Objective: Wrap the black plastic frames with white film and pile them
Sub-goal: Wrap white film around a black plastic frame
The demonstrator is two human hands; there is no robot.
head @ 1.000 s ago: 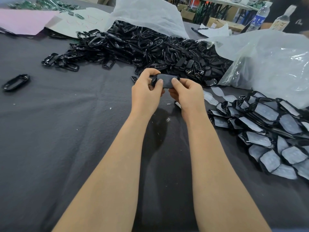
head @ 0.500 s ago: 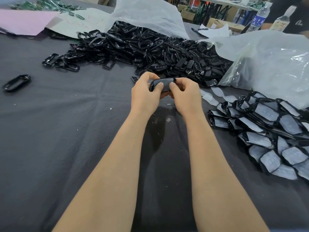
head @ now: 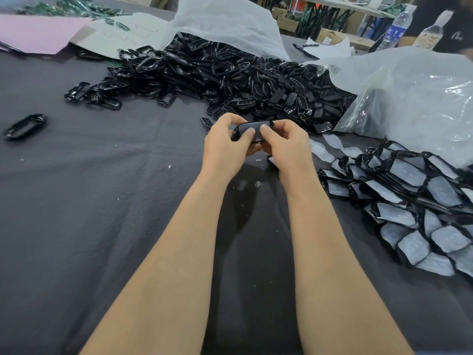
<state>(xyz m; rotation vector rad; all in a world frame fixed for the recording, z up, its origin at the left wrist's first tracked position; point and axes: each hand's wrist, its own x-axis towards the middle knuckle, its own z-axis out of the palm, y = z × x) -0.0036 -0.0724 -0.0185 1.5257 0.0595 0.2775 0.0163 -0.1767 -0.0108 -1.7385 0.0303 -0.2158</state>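
Both of my hands hold one black plastic frame (head: 253,125) with film over its face, above the middle of the dark cloth. My left hand (head: 226,147) grips its left end, thumb on top. My right hand (head: 286,147) grips the right end, thumb pressing the film beside the left thumb. A big heap of bare black frames (head: 230,80) lies just behind the hands. A pile of frames covered in white film (head: 414,208) lies at the right. Loose white film strips (head: 332,144) lie between the hands and that pile.
A dark cloth (head: 89,213) covers the table. A clear plastic bag (head: 414,98) bulges at the right, a white bag (head: 225,21) at the back. One stray frame (head: 24,126) lies at far left. Pink paper (head: 38,32) and bottles (head: 396,29) sit at the back.
The frame has sunk slightly lower and closer between my hands, and both thumbs have slid together over its film-covered face.
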